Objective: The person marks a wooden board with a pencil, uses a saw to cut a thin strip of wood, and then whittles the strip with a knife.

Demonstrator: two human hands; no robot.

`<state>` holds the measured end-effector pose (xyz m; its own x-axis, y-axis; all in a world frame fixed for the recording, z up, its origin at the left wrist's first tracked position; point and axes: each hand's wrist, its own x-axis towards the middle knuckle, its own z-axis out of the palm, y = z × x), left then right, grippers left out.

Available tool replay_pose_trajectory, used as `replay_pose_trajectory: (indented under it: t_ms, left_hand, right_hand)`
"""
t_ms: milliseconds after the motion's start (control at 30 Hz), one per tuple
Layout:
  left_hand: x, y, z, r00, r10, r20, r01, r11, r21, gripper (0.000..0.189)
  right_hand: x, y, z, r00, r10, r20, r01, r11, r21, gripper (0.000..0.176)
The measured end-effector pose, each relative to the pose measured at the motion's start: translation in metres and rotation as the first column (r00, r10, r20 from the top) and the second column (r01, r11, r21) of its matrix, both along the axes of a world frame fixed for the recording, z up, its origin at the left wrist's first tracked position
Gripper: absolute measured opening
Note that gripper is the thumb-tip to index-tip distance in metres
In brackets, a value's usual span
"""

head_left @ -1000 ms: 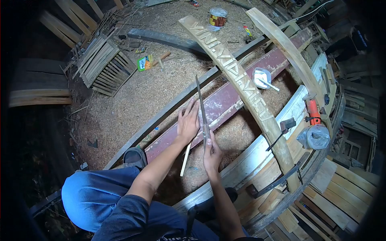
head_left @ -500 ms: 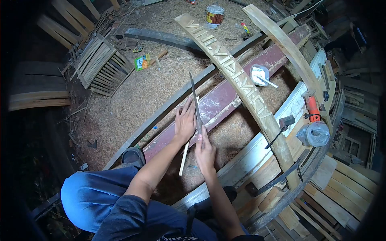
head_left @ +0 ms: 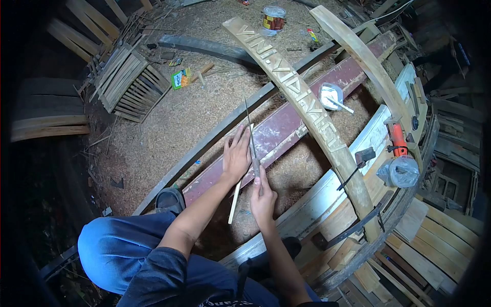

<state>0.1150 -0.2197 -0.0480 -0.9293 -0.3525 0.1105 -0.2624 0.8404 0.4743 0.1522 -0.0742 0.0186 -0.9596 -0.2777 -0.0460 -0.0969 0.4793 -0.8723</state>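
Observation:
My left hand [head_left: 237, 157] lies over a thin wooden strip [head_left: 235, 204], its fingers stretched forward, holding the strip down on a worn maroon plank [head_left: 279, 129]. The strip's pale ends stick out beyond the hand and below it. In my right hand [head_left: 263, 199], the fingers are wrapped round the handle of a long, narrow-bladed knife [head_left: 250, 128]. Its dark blade points away from me, close along the right side of my left hand, and looks nearly edge-on.
A curved board with raised letters [head_left: 302, 97] crosses the plank. On the plank sits a plastic tub of white paste [head_left: 330, 94]. An orange power tool [head_left: 398, 138] and a plastic bag [head_left: 401, 171] lie right. A paint can [head_left: 273, 19] stands behind; a slatted wooden frame [head_left: 132, 84] lies left.
My right hand has moved slightly right and toward me with the knife, and the blade has turned to look thinner. My left hand and the strip have barely shifted.

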Motion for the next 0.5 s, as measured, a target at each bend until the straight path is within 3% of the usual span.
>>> replay_pose_trajectory:
  t_ms: [233, 267, 500]
  left_hand:
    - [-0.002, -0.002, 0.003, 0.999, -0.001, 0.036, 0.002, 1.000, -0.003, 0.047]
    - [-0.002, -0.001, 0.003, 0.999, -0.005, 0.038, 0.006, 1.000, -0.009, 0.048]
    - [-0.003, -0.001, 0.000, 0.999, 0.010, 0.038, -0.009, 1.000, -0.012, 0.047]
  right_hand:
    - [0.005, 0.004, 0.004, 0.994, 0.001, 0.109, 0.002, 1.000, -0.022, 0.043]
    - [0.010, 0.007, 0.003, 0.998, -0.001, 0.061, 0.006, 0.996, -0.086, 0.043]
    - [-0.018, -0.005, -0.008, 0.998, 0.052, -0.045, -0.054, 0.997, -0.047, 0.040]
